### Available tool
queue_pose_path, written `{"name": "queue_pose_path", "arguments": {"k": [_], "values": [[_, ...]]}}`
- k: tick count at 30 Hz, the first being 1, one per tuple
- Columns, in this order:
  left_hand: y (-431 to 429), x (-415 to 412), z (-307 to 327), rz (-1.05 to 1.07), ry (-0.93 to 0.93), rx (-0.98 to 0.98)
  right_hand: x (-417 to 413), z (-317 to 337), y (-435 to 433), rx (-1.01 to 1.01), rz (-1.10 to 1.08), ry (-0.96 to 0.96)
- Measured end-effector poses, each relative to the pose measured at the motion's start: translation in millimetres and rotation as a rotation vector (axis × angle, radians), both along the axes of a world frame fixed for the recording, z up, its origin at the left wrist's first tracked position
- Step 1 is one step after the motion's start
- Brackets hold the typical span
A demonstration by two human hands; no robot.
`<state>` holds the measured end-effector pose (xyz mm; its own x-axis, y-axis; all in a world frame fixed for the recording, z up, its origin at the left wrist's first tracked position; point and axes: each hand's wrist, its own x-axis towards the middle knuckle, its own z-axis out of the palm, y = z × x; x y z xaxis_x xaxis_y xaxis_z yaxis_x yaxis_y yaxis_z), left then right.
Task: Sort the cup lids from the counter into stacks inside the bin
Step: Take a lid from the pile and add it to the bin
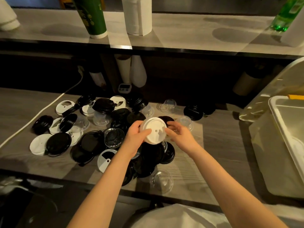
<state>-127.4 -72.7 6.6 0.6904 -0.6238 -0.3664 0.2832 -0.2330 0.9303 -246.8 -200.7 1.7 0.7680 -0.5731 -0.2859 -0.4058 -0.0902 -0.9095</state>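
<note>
A round white plastic cup lid (153,130) is being held above the middle of the grey wood-grain tabletop (217,145), just over a heap of loose lids. It is being gripped by the left hand (136,136), whose thumb is being laid across the lid's top face while the curled fingers are being kept beneath its left edge. The right rim of the same lid is being pinched by the right hand (180,134), with the thumb tip being pressed on top and the fingers being curled round behind. Whether a single lid or a small nested stack is being held cannot be told.

Beneath and around the hands, flat black plastic lids (59,144), further white sip lids (105,159) and clear domed plastic lids (162,180) are being left scattered and overlapping on the tabletop, most of them to the left of and below the held lid.

The translucent white plastic bin (269,162) is being kept at the right end of the tabletop, well apart from the held lid; a pale shape is being glimpsed inside it, too cropped to identify. A white cable (32,120) is being run diagonally across the left part of the tabletop, and a small white digital timer (124,88) is being kept at the back, behind the heap. On the raised shelf (181,30) above, a tall green paper-cup stack (92,17) and a tall white cylindrical stack (138,15) are being stored side by side.
</note>
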Motion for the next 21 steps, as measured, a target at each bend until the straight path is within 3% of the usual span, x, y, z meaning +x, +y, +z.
{"name": "queue_pose_path", "arguments": {"k": [2, 11, 16, 21], "values": [[6, 1, -9, 0.121, -0.015, 0.047, -11, -10, 11, -0.188, 0.053, 0.052], [26, -13, -21, 0.294, 0.084, -0.018, -62, -48, 47, -0.494, 0.657, 0.252], [26, -20, -23, 0.302, 0.094, -0.029, -69, -61, 56, -0.605, 0.688, 0.233], [21, -29, -17, 0.322, 0.083, -0.068, -75, -59, 50, -0.472, 0.612, 0.167]]}}
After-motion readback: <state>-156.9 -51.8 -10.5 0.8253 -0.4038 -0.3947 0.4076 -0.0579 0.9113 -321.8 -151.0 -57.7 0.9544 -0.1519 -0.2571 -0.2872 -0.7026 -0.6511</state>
